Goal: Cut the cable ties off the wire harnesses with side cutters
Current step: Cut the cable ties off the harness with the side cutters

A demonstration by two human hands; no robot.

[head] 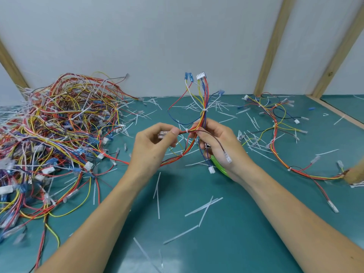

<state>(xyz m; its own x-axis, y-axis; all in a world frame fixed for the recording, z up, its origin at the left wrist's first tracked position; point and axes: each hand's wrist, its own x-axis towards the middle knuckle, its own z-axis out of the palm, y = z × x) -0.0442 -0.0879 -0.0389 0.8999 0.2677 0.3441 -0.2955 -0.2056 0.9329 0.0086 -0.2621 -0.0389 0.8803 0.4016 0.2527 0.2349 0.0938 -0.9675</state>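
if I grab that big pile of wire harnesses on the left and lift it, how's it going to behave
Probably floppy: the pile is thin looping wires that sag. It likely comes up as one tangled clump, since the strands cross everywhere. Loose ends and connectors may snag or drag cut ties across the mat.

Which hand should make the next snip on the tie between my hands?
Right. The right hand already holds the green-handled side cutters and grips the harness beside the cable tie. The left hand pinches a clear connector, steadying the branch.
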